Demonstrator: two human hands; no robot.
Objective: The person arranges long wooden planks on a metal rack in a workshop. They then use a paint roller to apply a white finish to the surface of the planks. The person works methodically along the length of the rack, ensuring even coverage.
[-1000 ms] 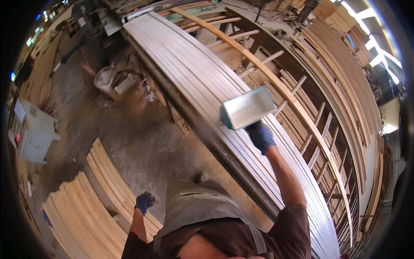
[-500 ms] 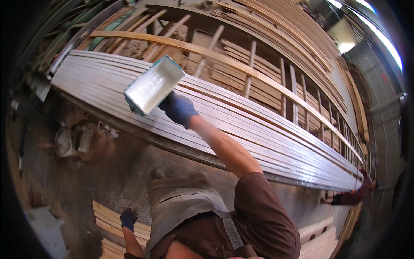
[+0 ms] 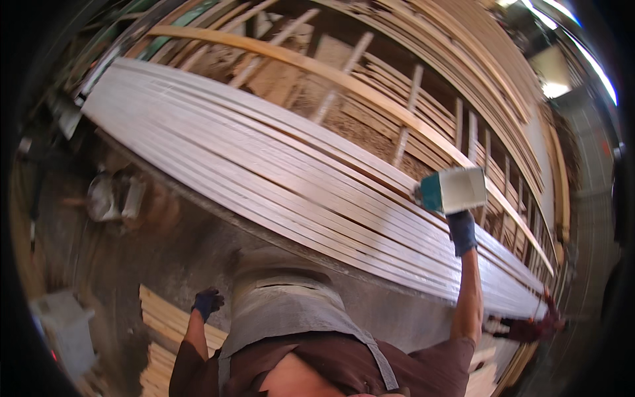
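Note:
My right hand (image 3: pixel 462 233), in a dark blue glove, is closed on an open box-shaped container (image 3: pixel 464 189), teal outside and white inside. It holds the container with its opening tilted toward me, above the far edge of a long row of white-coated wooden strips (image 3: pixel 264 159). The strips lie side by side in a slanting band, with narrow dark gaps between some of them. Off to the left, my left hand (image 3: pixel 208 302), also gloved, hangs empty with its fingers apart, near pale boards (image 3: pixel 175 327) lower down.
Beyond the strips runs a bare wooden beam (image 3: pixel 297 59) over a slatted rack, with stacked planks (image 3: pixel 450 59) behind. A whitish bucket (image 3: pixel 102 198) stands at left, a grey box (image 3: pixel 66 324) at lower left. Another person (image 3: pixel 529 325) is by the strips' far right end.
My right hand has swung from the left part of the strips far to the right with the container. My left hand has risen slightly and stays empty.

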